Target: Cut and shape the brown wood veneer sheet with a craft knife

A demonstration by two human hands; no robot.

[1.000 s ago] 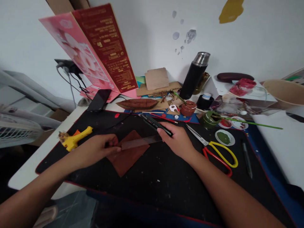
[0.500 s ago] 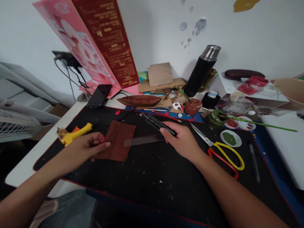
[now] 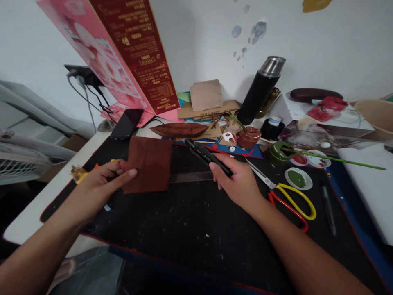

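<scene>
The brown sheet (image 3: 150, 164) has shifted forward, pinched over the mat (image 3: 181, 229) by my left grip (image 3: 106, 180); my right grip (image 3: 238, 180) clasps a cutter (image 3: 205, 155) and clear ruler (image 3: 190, 177). I see scissors (image 3: 272, 185) close right, jars (image 3: 249, 138) beyond, open room nearer me.

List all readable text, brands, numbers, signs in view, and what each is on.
Nothing can be read for certain.
Red panel of the standing board: rows of gold lettering, upside down, too small and blurred.
Dark tool in the right hand: pale marking along its side, too small to read.
Cardboard strip at the back: dark print, too blurred to read.
</scene>
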